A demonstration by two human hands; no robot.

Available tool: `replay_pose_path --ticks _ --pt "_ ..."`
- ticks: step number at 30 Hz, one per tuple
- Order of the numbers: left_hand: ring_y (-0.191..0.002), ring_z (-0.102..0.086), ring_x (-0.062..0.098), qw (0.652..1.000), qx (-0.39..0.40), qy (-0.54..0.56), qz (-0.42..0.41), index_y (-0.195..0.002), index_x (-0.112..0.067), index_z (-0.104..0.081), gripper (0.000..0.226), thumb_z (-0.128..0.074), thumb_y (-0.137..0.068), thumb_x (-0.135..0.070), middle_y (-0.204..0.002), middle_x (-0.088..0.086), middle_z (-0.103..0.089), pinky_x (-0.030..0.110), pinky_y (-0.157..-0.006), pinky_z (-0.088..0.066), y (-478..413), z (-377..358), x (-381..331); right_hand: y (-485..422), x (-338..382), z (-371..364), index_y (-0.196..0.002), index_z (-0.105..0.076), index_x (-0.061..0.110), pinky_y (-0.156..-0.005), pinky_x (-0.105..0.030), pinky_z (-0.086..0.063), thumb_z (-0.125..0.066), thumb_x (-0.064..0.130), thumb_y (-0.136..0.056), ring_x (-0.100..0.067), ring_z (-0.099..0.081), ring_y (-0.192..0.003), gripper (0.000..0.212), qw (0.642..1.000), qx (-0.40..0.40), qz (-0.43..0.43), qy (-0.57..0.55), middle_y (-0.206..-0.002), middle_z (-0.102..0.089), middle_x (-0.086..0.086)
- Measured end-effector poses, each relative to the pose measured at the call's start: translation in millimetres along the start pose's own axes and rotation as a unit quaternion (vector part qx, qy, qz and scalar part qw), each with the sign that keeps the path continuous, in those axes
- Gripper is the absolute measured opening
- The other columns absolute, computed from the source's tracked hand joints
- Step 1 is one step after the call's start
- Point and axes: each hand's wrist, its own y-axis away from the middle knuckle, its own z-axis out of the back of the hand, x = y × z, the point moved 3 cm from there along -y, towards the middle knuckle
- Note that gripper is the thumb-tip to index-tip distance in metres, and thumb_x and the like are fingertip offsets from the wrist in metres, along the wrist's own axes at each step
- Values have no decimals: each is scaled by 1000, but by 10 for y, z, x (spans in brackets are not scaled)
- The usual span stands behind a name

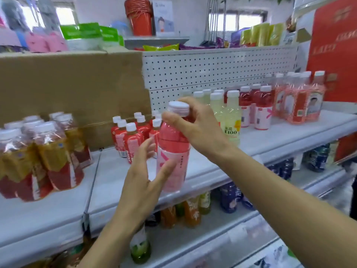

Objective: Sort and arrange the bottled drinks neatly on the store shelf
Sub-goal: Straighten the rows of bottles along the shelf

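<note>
Pinching the pink bottle (172, 151) by its neck, the right hand (195, 122) holds it over the shelf (270, 140) front edge; the left hand (143, 175) is spread beside its label. Best carried right to the matching pink bottles (257, 107), label forward.

Pink white-capped bottle (173, 149) upright above the shelf (270, 138) edge; capped.

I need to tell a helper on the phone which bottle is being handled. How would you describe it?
Start at the grey shelf below the white pegboard. At its front edge, the right hand grips the pink bottle at its neck; the left hand hovers open beside it. Unlike the rows behind, it stands alone.
</note>
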Motion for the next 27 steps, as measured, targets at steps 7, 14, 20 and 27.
replay_pose_path --ticks 7,14,20,27 --pt "-117 -51 2 1000 19 -16 -19 -144 -28 -39 64 -66 -88 -43 -132 -11 -52 29 -100 -45 -495 -1259 -470 -46 -493 1648 -97 -66 18 -66 -20 -51 -75 22 -86 -3 -65 -73 15 998 -30 -33 51 -84 -71 5" --pt "-137 -39 19 992 -18 -1 124 -154 -22 -17 96 -80 -81 -32 -152 0 -32 46 -116 -34 -1292 -2276 -157 -692 -1182 2955 -102 -66 17 -77 -34 -53 -76 32 -84 -20 -66 -84 25 985 -83 -41 144 -93 -71 -2" --pt "-125 -50 21 982 -59 -100 150 -146 -23 -32 80 -78 -81 -34 -136 -2 -49 43 -102 -45 -1614 -2493 101 -1152 -1960 3229 -104 -60 20 -85 -37 -53 -76 32 -84 -17 -62 -91 28 983 -66 -93 145 -101 -68 -2" --pt "-124 -51 17 978 -70 -112 160 -143 -24 -32 78 -79 -81 -32 -136 -4 -52 42 -102 -45 -1683 -2546 108 -1407 -2263 3230 -121 -51 14 -82 -28 -43 -72 27 -88 -17 -56 -96 41 974 -117 -119 152 -110 -59 -4"
